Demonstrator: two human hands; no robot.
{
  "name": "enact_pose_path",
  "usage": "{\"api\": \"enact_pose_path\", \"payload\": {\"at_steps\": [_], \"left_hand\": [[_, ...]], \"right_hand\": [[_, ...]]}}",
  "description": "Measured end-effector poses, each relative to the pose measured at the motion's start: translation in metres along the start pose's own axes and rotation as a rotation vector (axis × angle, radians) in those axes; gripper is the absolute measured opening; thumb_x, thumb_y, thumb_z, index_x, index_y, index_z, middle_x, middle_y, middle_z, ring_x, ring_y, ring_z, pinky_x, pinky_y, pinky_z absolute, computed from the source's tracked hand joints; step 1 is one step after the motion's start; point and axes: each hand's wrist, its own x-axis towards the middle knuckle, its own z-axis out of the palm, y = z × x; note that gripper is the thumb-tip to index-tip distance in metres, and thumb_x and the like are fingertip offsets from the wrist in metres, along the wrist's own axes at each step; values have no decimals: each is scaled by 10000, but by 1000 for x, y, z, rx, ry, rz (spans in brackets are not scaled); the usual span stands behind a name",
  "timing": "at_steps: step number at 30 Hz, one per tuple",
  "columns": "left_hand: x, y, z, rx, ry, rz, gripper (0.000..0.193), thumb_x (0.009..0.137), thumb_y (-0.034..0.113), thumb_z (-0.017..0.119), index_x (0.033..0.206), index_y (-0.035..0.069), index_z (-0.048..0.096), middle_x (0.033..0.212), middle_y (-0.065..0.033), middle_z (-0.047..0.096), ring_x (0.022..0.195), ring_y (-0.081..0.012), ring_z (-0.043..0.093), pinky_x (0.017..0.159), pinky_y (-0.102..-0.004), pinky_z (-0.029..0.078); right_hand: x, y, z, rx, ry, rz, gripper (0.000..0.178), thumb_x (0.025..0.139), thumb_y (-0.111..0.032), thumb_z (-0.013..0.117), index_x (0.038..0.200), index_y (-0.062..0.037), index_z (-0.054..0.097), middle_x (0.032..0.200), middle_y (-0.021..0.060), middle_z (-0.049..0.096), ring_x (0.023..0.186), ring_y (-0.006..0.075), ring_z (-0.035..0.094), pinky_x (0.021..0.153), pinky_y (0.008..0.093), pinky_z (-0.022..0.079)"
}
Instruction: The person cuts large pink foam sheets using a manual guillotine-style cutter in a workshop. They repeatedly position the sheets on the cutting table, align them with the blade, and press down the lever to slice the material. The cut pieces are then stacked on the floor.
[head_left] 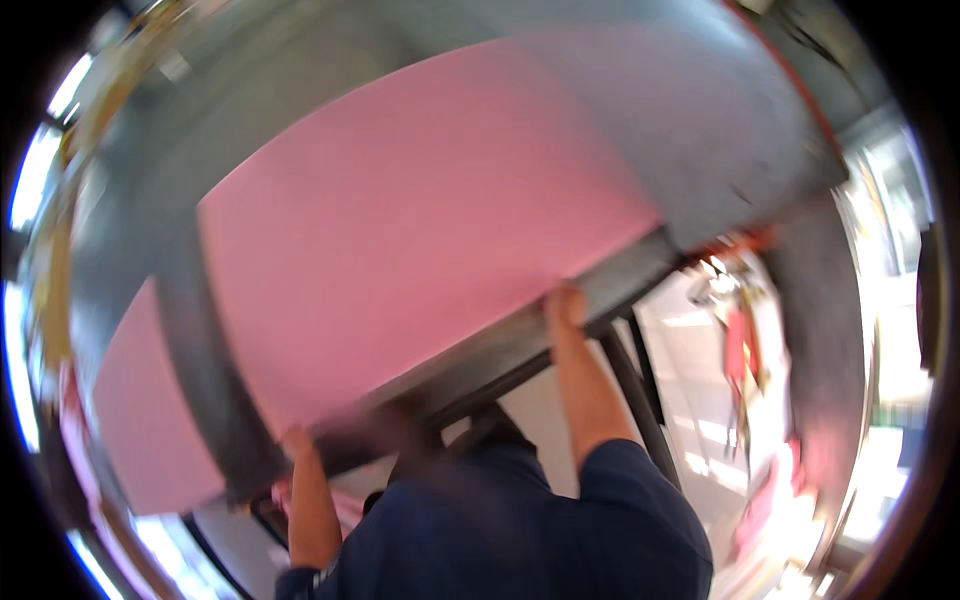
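A large pink sheet (420,220) lies over the grey tabletop (725,130), its near edge slanting up to the right. At the sheet's near left corner is my left hand (296,442), closed on the edge, its fingers blurred. Farther right along that same edge, my right hand (567,302) is also closed on the sheet. Its fingertips are hidden, and motion smears the outline. A second pink piece (155,410) sits to the left, parted from the large sheet by a strip of dark grey surface.
The table's dark near rim (500,380) runs just in front of my body, with a dark frame leg (632,385) below it. An orange-red edge (790,75) borders the table on the right. Red-handled tools (738,350) hang beyond the right corner, above pink material (770,510).
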Motion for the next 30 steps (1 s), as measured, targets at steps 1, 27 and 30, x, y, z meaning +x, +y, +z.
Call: {"api": "enact_pose_path", "payload": {"at_steps": [1, 27, 30], "left_hand": [[11, -18, -25, 307, 176, 149, 194, 906, 243, 564, 1012, 111, 658, 974, -117, 669, 871, -292, 639, 751, -405, 500], [80, 29, -89, -391, -515, 78, 357, 947, 199, 590, 1249, 9, 609, 1077, -82, 690, 958, -152, 641, 846, -306, 503], [83, 26, -94, -471, -552, -57, 362, 935, 195, 600, 1244, 8, 607, 1097, -95, 687, 968, -169, 647, 836, -323, 510]], "right_hand": [[-10, 17, 11, 127, 103, -163, 386, 973, -315, 451, 1095, -8, 652, 1090, 211, 667, 1026, 353, 637, 899, 448, 500], [-396, -201, 163, -271, -18, -1024, 620, 887, -290, 598, 1408, 6, 438, 1469, 181, 441, 1393, 342, 368, 1168, 412, 289], [-398, -205, 166, -300, -49, -1011, 638, 893, -292, 594, 1438, -17, 410, 1499, 153, 413, 1410, 328, 346, 1170, 406, 285]]}}
